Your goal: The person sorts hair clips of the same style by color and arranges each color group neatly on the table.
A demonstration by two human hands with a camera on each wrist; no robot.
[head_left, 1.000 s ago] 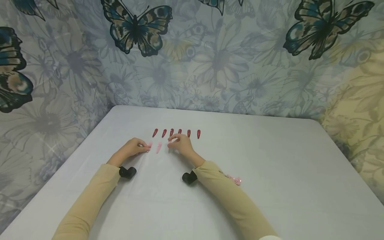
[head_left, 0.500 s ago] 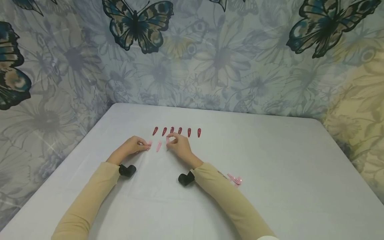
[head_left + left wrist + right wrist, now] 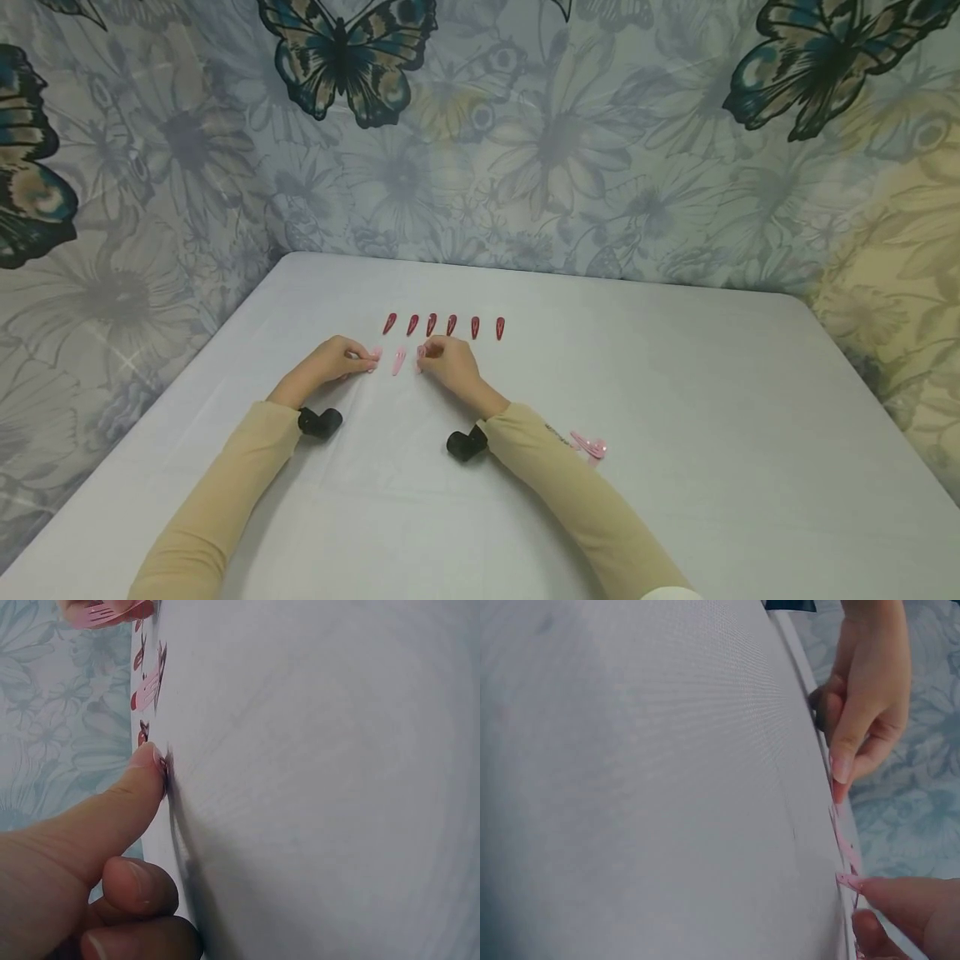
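My left hand (image 3: 328, 360) pinches a pink snap hair clip (image 3: 377, 353) at the left end of a short row on the white table, thumb and forefinger at its lower end. In the left wrist view that clip is mostly hidden behind the thumb (image 3: 124, 799). To its right lies a second pink hair clip (image 3: 399, 361), touched by neither hand. My right hand (image 3: 453, 367) holds a third pink hair clip (image 3: 849, 880) between thumb and forefinger, close above the tabletop. Behind them, several red hair clips (image 3: 452, 324) form a row, tips pointing toward me.
A small heap of pink hair clips (image 3: 592, 447) lies beside my right forearm, partly covered by the sleeve (image 3: 570, 492). Black wrist cameras (image 3: 320, 423) sit under both wrists. Patterned butterfly cloth (image 3: 525, 167) hangs behind the white table (image 3: 712, 433).
My right hand has shifted slightly left with its pink clip, and its forefinger has drawn in closer to the thumb. The left hand stays at its clip. The head view has tilted down a little.
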